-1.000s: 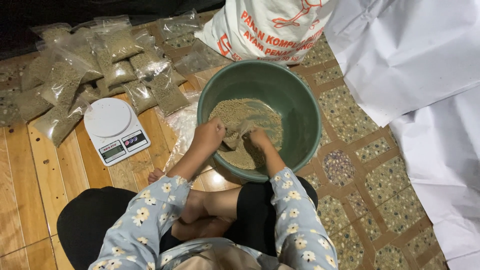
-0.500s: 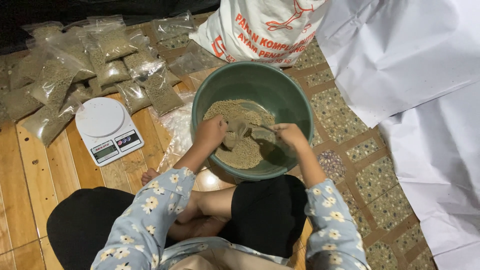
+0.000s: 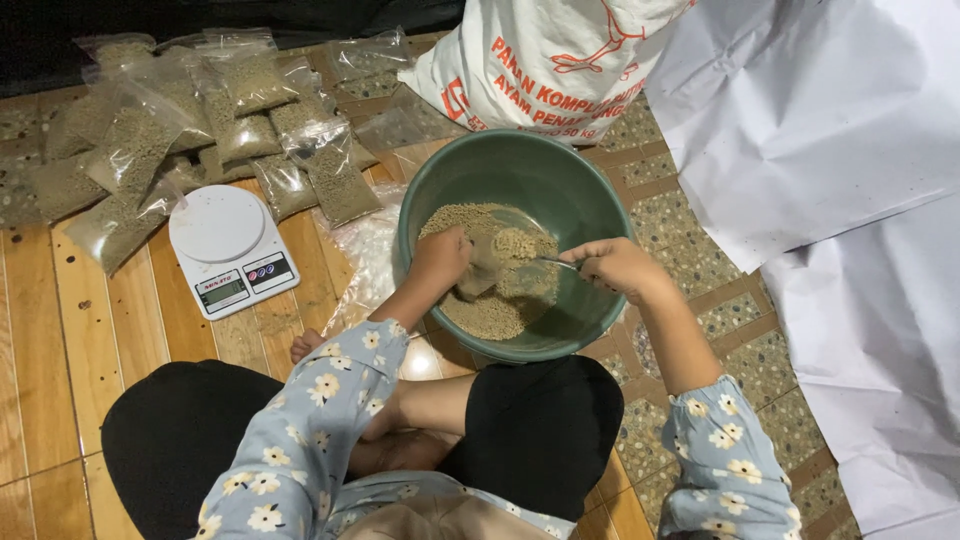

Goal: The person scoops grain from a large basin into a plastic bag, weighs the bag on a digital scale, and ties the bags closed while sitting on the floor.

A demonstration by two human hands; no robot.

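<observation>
A person sits cross-legged on the floor [image 3: 60,330] with a green basin [image 3: 590,190] just beyond the knees, part filled with tan pellets [image 3: 480,315]. The left hand [image 3: 443,258] is down inside the basin, fingers curled shut around the mouth of a small clear bag [image 3: 483,272] that rests on the pellets; how tightly it pinches the plastic I cannot tell. The right hand [image 3: 615,265] is at the basin's right side, closed on the thin handle of a scoop [image 3: 520,248], whose heaped load sits just above the bag's opening. Both forearms come out of pale blue sleeves printed with flowers. Left of the basin, on the wooden boards, stands a white kitchen scale [image 3: 230,250] with a round top plate and a small display on its near edge; nothing lies on the plate. Between scale and basin lies a heap of loose clear plastic [image 3: 365,255]. Beyond the scale, at far left, a pile of filled bags [image 3: 190,130] of the same pellets is spread over the floor, some overlapping. Behind the basin, touching its far rim, leans a large white sack [image 3: 560,60] with red print. To the right, white sheeting [image 3: 840,150] covers the patterned tiles.
</observation>
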